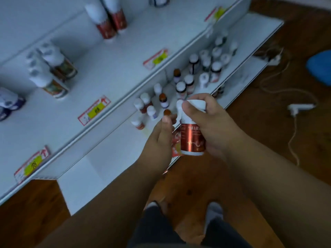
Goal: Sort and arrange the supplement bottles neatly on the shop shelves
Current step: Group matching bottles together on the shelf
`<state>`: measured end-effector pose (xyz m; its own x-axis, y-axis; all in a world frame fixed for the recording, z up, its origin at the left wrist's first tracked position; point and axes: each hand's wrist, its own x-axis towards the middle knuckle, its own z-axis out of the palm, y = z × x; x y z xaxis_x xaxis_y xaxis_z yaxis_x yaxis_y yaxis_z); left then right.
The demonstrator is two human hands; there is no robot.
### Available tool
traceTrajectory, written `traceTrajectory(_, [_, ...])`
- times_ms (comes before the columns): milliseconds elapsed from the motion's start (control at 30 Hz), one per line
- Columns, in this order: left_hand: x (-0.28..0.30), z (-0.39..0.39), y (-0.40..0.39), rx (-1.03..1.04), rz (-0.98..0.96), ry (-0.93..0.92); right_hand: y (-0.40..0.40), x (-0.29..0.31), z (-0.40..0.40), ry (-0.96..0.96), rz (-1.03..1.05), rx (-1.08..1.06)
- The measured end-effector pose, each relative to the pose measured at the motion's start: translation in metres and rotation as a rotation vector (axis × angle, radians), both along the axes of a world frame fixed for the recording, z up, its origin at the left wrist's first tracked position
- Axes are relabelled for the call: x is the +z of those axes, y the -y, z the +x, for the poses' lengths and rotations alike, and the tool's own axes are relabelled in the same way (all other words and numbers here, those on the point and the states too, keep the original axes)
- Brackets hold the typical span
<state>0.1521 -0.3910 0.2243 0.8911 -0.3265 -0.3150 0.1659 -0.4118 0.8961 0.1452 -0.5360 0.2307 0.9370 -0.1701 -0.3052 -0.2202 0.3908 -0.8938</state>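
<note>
A red-labelled supplement bottle [192,136] with a white cap is held upright in front of the lower shelf [111,158], above its front edge. It is gripped by the right hand [209,122], whose fingers are curled round the cap and the upper body. The left hand [159,138] is held against the bottle's left side, and something red and white, perhaps a second bottle or a packet, shows behind its fingers; whether it is actually gripped cannot be told.

The bottle is judged to be rigid plastic, light to moderate in weight, with a glossy label that could slip under a loose hold. A grasp round the body, below the cap, seems safest, since a cap may turn or come loose.

On the lower shelf a loose cluster of small bottles [189,81] stands unsorted, white caps mixed with brown ones. On the upper shelf [107,68], tall red-labelled bottles [109,22] and green-labelled ones [53,72] stand in pairs, and yellow price tags [94,110] are fixed along the edge. What the bottles contain cannot be seen.
</note>
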Motion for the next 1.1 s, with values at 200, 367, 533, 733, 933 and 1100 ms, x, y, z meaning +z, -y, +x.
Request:
traceTrajectory(200, [0.083,0.019,0.055,-0.062,-0.201,0.085,0.053,0.091,0.035,0.096,-0.175,-0.033])
traceTrajectory(367, [0.094,0.086,0.073,-0.107,-0.126,0.241,0.078,0.134,0.093,0.165,-0.297,-0.044])
traceTrajectory(533, [0.108,0.151,0.101,-0.175,-0.052,0.418,0.106,0.159,0.143,0.177,-0.376,-0.073])
traceTrajectory(733, [0.100,0.201,0.144,-0.101,-0.064,0.513,0.148,0.158,0.202,0.263,-0.540,-0.020])
traceTrajectory(933, [0.086,0.228,0.149,0.134,0.159,0.619,0.153,0.148,0.270,0.337,-0.634,0.363])
traceTrajectory(1100, [0.084,0.228,0.104,0.330,0.491,0.540,0.103,0.144,0.306,0.466,-0.719,0.574])
